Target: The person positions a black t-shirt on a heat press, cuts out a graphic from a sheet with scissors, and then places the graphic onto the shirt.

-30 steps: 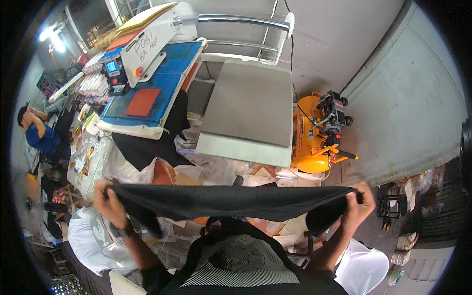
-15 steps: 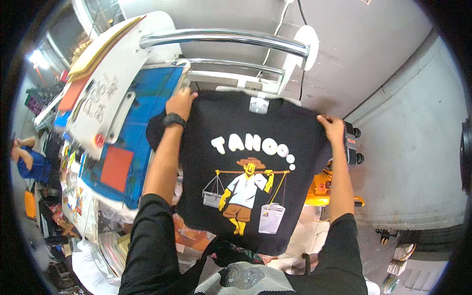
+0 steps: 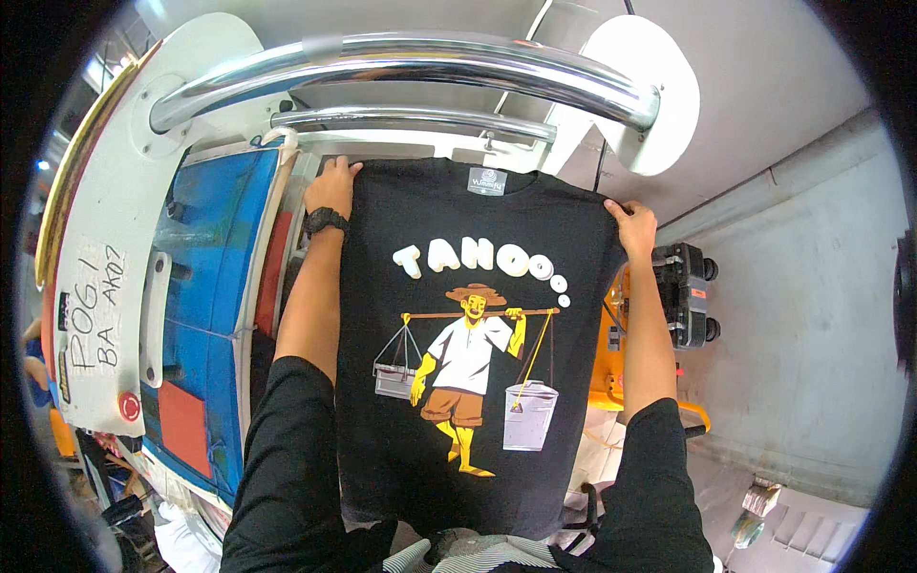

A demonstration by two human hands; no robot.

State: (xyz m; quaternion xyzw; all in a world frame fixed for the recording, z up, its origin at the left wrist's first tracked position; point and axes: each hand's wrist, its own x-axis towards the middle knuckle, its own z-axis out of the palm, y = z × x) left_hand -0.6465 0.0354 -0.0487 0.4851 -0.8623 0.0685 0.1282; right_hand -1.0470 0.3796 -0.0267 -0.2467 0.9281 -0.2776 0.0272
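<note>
A black T-shirt (image 3: 368, 430) is stretched out flat between my hands, its collar and grey neck label at the far end. On its front is a printed cartoon figure in a brown hat (image 3: 468, 358), carrying two pails on a shoulder pole, under an arc of white lettering. My left hand (image 3: 331, 186), with a black watch (image 3: 326, 221) on the wrist, is closed on the left shoulder edge. The right shoulder is pinched by my right hand (image 3: 634, 227). What the shirt rests on, if anything, is hidden under it.
Chrome bars (image 3: 411, 67) of a white machine arch beyond the collar. To the left stands its side panel (image 3: 91, 334) with handwriting and a red button (image 3: 129, 407), beside a blue surface (image 3: 205, 277). A black-and-orange device (image 3: 686, 296) sits to the right, near a grey wall (image 3: 793, 286).
The shirt is pulled flatter and straighter, its print now less tilted. The chrome bars and machine appear larger and closer. Both hands keep their hold on the shoulders.
</note>
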